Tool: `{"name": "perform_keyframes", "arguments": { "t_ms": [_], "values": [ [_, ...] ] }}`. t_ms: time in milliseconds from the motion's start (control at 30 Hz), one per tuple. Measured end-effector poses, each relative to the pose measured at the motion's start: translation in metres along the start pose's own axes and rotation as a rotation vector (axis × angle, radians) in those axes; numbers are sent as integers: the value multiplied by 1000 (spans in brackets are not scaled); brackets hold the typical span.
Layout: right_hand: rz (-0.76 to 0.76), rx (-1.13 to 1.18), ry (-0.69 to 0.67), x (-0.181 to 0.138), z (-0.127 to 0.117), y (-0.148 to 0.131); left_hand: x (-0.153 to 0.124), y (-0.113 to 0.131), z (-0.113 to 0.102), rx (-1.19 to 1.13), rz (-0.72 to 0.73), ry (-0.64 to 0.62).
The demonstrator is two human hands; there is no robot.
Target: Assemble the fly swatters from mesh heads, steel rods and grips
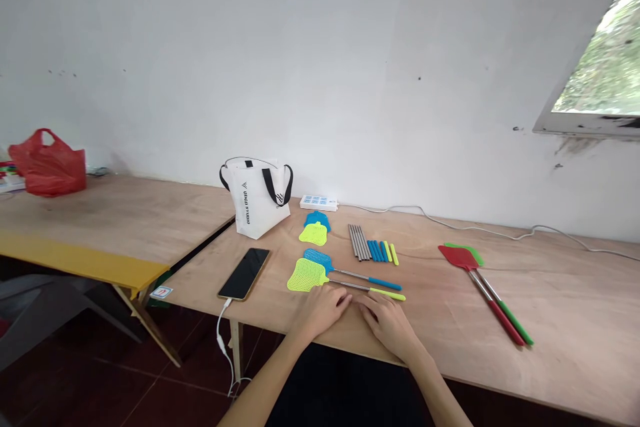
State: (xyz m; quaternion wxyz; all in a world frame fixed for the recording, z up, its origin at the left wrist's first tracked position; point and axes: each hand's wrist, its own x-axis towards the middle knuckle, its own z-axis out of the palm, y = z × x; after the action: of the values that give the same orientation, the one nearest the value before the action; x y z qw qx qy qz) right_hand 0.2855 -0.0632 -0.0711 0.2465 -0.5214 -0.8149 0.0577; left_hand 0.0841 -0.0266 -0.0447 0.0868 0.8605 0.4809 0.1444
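My left hand (pixel 325 310) rests on the wooden table near its front edge, fingers stretched out and holding nothing. Beside it my right hand (pixel 384 320) lies with fingers loosely bent on the wood, also empty. Just beyond both hands are a yellow fly swatter (pixel 306 275) and a blue fly swatter (pixel 385 283), side by side with handles pointing right. Farther back lie a loose blue swatter head (pixel 325 219) and a loose yellow swatter head (pixel 313 234). To their right sit several metal tubes (pixel 359 243), several blue grips (pixel 376 251) and yellow grips (pixel 395 254).
A red fly swatter (pixel 493 300) and a green one (pixel 513 317) lie at right. Left stand a phone (pixel 244 273) on a white cable (pixel 220 337) and a white bag (pixel 257 203). A power strip (pixel 319 203) is by the wall; a red plastic bag (pixel 55 170) is on another table.
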Motion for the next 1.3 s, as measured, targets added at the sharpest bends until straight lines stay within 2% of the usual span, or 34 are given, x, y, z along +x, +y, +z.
{"name": "perform_keyframes", "arguments": {
  "t_ms": [167, 367, 667, 1300],
  "values": [
    [48, 155, -20, 0, -7, 9, -1, -1, -1, 8, -8, -6],
    [50, 207, -43, -2, -11, 15, -1, -3, 4, -3, -7, 10],
    [8, 81, 18, -4, 2, 21, 0, 1, -1, 2, -13, -11],
    [-6, 55, 45, -5, 2, 20, -1, 1, -2, -7, -23, -18]
  ]
}}
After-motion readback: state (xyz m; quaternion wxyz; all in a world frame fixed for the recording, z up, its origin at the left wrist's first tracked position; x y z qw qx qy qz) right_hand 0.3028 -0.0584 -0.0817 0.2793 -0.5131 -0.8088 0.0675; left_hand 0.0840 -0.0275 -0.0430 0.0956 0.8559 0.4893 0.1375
